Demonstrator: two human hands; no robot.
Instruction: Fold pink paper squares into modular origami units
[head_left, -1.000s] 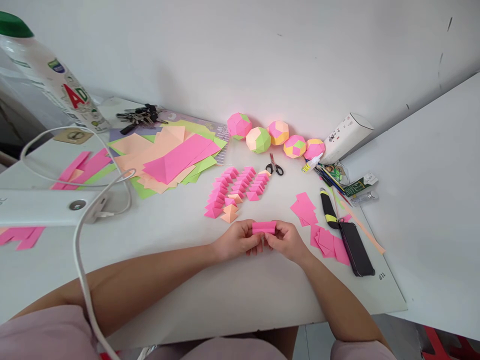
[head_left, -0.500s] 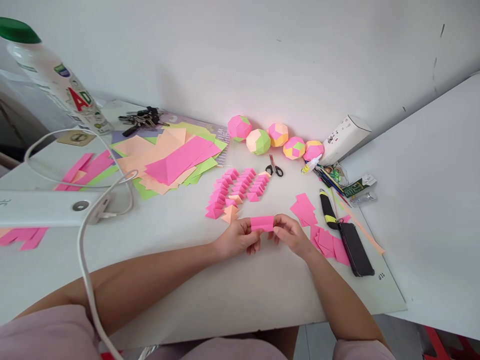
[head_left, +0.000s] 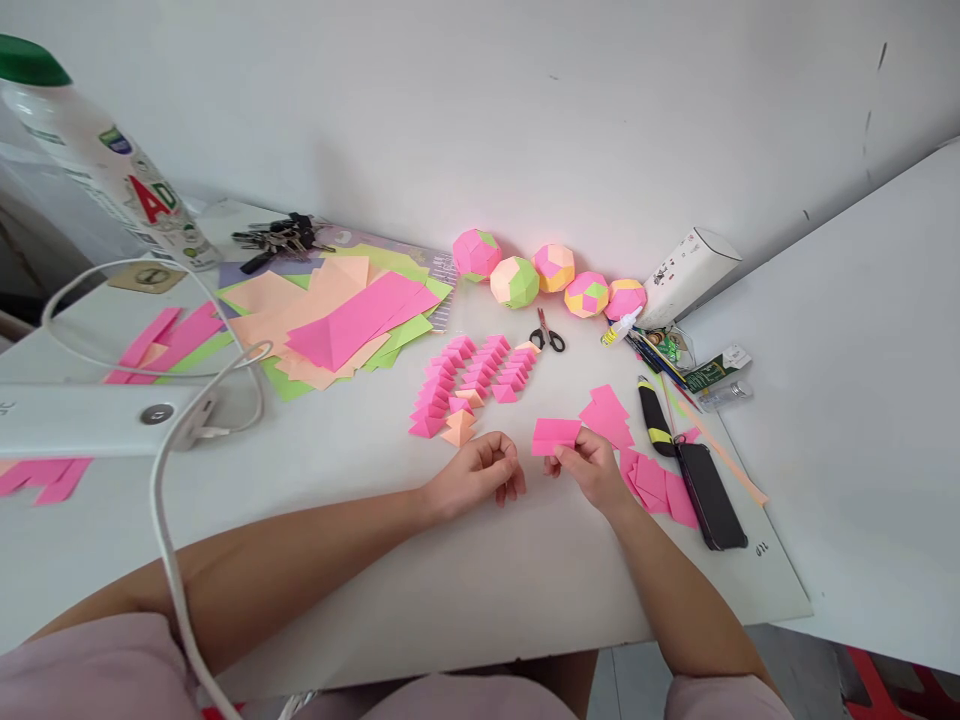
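My right hand (head_left: 589, 468) pinches a small rectangular pink piece of paper (head_left: 555, 434) between thumb and fingers, and a faint crease runs along it. To its left, my left hand (head_left: 478, 470) hovers low over the table, fingers curled in and thumb close to them, with nothing visible in it. Just beyond the hands stand rows of folded pink paper units (head_left: 435, 392), with a few peach ones (head_left: 458, 428) among them. Loose pink paper pieces (head_left: 606, 416) lie beyond my right hand, and more pink pieces (head_left: 656, 485) spread beside its wrist.
Scissors (head_left: 546, 334) lie below several paper balls (head_left: 514, 283) along the wall. A cutter (head_left: 656, 418) and black phone (head_left: 711, 495) are at right. Coloured sheets (head_left: 352, 325), keys (head_left: 281, 238), a bottle (head_left: 112, 165) and a white power bank (head_left: 97, 418) with cable occupy the left.
My left hand has let go of the pink paper. My right hand alone now holds it, slightly farther right and raised, clear of the left fingers.
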